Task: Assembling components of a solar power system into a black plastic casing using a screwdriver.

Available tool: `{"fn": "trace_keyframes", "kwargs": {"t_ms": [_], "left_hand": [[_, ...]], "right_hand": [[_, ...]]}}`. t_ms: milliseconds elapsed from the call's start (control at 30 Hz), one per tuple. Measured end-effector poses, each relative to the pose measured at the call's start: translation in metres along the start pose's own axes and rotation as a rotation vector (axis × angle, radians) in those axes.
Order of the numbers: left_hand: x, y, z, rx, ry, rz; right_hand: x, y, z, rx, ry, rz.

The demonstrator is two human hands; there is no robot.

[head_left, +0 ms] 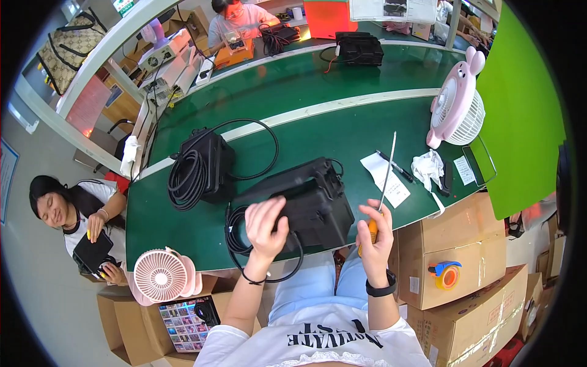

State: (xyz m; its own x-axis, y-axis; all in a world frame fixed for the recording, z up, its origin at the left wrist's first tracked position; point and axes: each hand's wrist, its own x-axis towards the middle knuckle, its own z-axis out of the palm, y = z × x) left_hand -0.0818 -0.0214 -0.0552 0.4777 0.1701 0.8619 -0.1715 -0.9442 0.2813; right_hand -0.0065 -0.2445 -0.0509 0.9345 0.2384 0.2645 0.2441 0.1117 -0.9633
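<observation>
Landmark for this record: the black box-shaped device (312,199) lying at the near edge of the green bench (342,131), directly in front of the person.

Left hand (264,225): laid over the near left corner of the black device, fingers spread and curled onto its top face, pressing it down. The hand is closed loosely on the casing, not wrapped round it. A dark band sits on the wrist.

Right hand (376,231): just right of the device, at the bench edge, closed in a full fist around the orange handle of a screwdriver (383,186). The thin metal shaft rises up and away from the hand, tilted slightly right, its tip clear of the device and touching nothing. A black watch is on this wrist.

A black cable (235,235) loops off the device's near left side, passing under the left hand and hanging over the bench edge.

Left of and beyond the device: a second black unit (211,162) with a coil of corrugated hose against it, near but apart. Right of the device: a white paper slip (385,177), a pen (396,166) and a crumpled white cloth (428,168); further right, a pink desk fan (457,105). Below the bench, right of the device, cardboard boxes (465,244) bear a roll of tape (446,274). Near left, another pink fan (162,275) stands on a carton. A seated person (76,214) is far left.
</observation>
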Motion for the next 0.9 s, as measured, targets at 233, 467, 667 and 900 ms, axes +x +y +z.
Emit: {"fn": "trace_keyframes", "kwargs": {"t_ms": [233, 467, 667, 900], "left_hand": [[-0.047, 0.052, 0.004, 0.348, -0.053, 0.294], [-0.069, 0.098, 0.048, 0.38, -0.03, 0.179], [-0.08, 0.08, -0.001, -0.05, 0.093, 0.363], [-0.058, 0.017, -0.073, 0.362, -0.307, -0.497]], "right_hand": [[0.012, 0.021, -0.008, -0.291, 0.021, -0.18], [-0.001, 0.035, -0.035, -0.194, 0.058, -0.027], [-0.012, 0.056, -0.02, -0.257, -0.01, -0.016], [-0.013, 0.073, -0.026, -0.173, 0.008, 0.014]]}}
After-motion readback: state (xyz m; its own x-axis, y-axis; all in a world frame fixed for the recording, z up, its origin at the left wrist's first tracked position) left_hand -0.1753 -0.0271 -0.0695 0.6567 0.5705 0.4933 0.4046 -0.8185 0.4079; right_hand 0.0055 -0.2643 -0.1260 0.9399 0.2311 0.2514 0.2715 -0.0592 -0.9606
